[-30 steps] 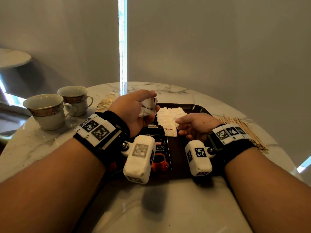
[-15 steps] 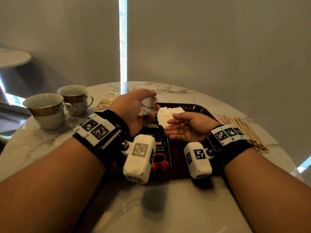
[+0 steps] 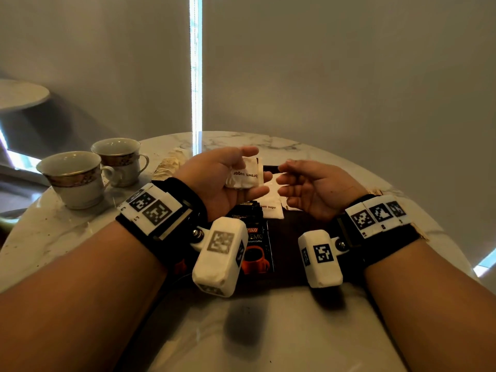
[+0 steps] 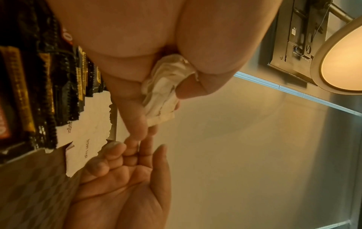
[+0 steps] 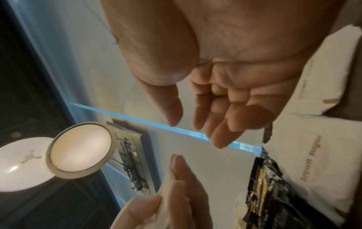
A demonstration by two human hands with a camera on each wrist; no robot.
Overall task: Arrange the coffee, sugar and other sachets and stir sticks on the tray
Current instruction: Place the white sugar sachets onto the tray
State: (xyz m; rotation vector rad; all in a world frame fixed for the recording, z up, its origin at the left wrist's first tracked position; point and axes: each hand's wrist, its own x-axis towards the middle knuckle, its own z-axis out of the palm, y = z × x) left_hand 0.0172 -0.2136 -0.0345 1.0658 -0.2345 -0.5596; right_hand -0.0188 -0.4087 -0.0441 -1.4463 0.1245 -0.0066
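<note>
My left hand [image 3: 228, 178] holds a small stack of white brown sugar sachets [image 3: 245, 177] between thumb and fingers, above the far part of the dark tray [image 3: 292, 224]. In the left wrist view the sachets [image 4: 162, 91] show edge-on in that grip. My right hand [image 3: 300, 183] hovers palm up just right of them, fingers loosely spread and empty, its fingertips [image 4: 117, 147] almost touching the left hand's. On the tray lie more brown sugar sachets [image 3: 272, 209] and a row of black coffee sachets [image 3: 255, 242]. Wooden stir sticks [image 3: 375, 190] lie on the table past my right wrist, mostly hidden.
Two cups [image 3: 77, 178] [image 3: 120, 159] stand at the left of the round marble table [image 3: 53, 232]. Pale brown sachets [image 3: 171, 163] lie on the table behind my left hand. A wall rises close behind the table's far edge.
My right hand has lifted off the sachets on the tray, turned palm up and moved toward the left hand. The left hand has tilted its stack toward the right hand.
</note>
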